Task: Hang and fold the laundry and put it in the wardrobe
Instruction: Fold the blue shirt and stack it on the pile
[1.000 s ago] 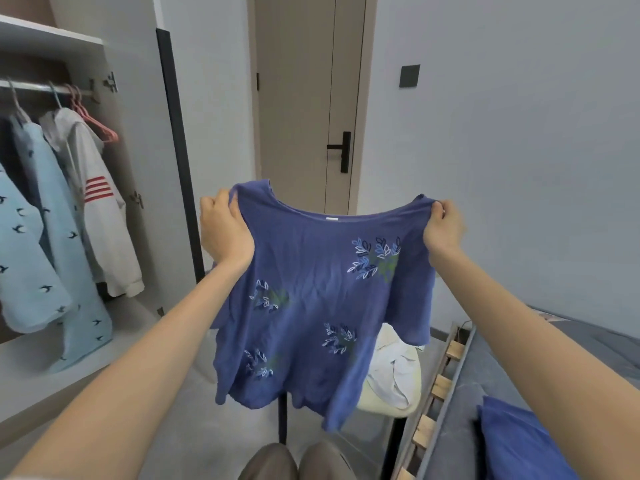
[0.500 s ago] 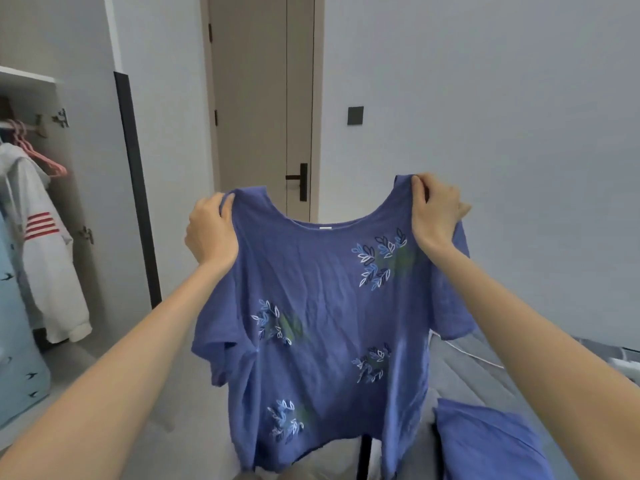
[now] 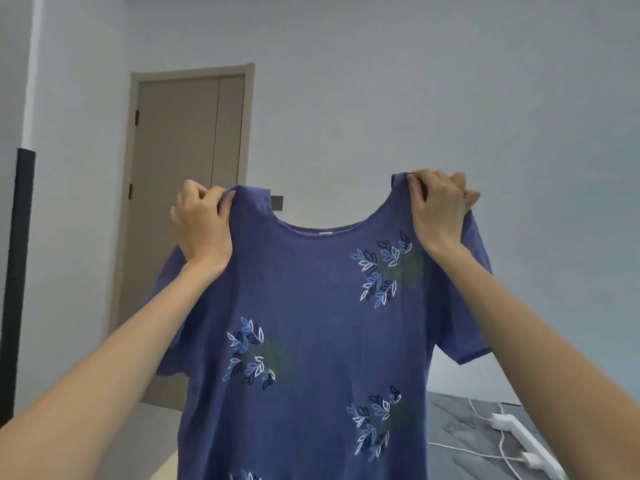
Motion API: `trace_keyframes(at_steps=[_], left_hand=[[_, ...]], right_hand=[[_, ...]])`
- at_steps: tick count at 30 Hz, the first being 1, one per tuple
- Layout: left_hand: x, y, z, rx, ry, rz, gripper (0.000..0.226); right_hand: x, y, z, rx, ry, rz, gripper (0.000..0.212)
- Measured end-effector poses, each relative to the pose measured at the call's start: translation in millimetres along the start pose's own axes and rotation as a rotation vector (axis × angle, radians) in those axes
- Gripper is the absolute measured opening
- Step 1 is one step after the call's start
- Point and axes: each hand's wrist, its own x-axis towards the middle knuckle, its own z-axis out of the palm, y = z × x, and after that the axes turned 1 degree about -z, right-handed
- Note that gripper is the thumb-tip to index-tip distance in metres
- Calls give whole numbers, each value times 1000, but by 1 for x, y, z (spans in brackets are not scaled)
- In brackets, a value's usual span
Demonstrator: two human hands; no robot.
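A blue short-sleeved shirt (image 3: 311, 306) with white and blue leaf prints hangs spread out in front of me, neckline up. My left hand (image 3: 202, 225) grips its left shoulder seam with curled fingers. My right hand (image 3: 440, 209) grips the right shoulder the same way. The shirt's lower hem runs off the bottom of the view. The wardrobe is out of sight.
A closed beige door (image 3: 183, 202) stands behind the shirt at the left. A black vertical strip (image 3: 17, 282) marks the far left edge. At the lower right a grey bed surface (image 3: 460, 427) carries a white power strip (image 3: 519, 434) and cables.
Both hands have lifted the shirt higher and spread it wider. My view has swung up and to the right, so the wardrobe and hanging clothes have left the frame.
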Motion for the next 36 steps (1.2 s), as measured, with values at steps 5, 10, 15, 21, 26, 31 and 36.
trace_keyframes(at_steps=[5,10,15,21,26,31,36], left_hand=[[19,51,2,-121,52,2,34],[30,90,4,-242,68,-13,33],[-13,91,22,-285,-139,17,31],[-152,66,60,-263,-711,-22,50],[-273,44,86,-168,-1054,-52,44],[-349,28,108,-92,-1223,-78,39],[-393,16,144,-66,-1290,-153,26]], right_hand=[[32,12,-46,-113,113,-17,27],[57,20,-79,-171,170,-31,27],[14,57,-85,-252,5,12,27],[-135,132,-71,-375,-463,245,30],[-249,181,-66,-472,-788,411,30],[-322,219,-60,-492,-923,528,30],[-360,253,-41,-519,-975,570,29]])
